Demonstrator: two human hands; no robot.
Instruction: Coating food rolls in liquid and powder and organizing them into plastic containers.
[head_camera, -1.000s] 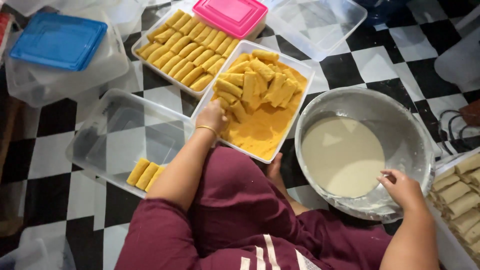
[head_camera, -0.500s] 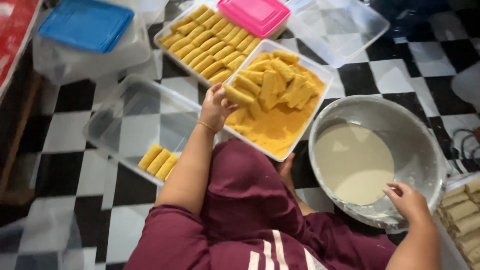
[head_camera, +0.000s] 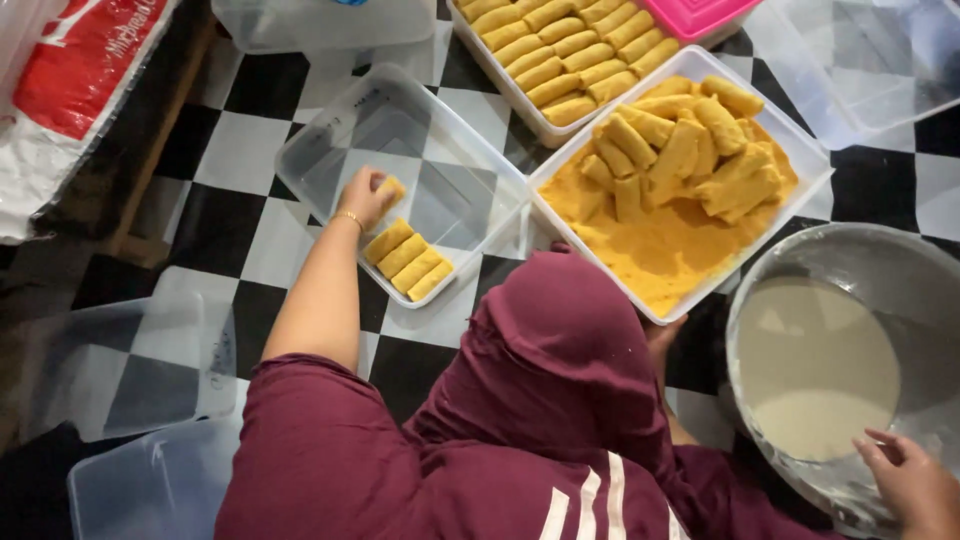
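Checkered floor tiles (head_camera: 235, 150), plastic containers (head_camera: 400, 140)

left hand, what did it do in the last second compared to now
The left hand left the tray of crumbs with one coated roll in its grip and swung left into the clear tub, where it now holds that roll beside the rolls already lying there. The right hand stayed on the rim of the metal bowl of batter.
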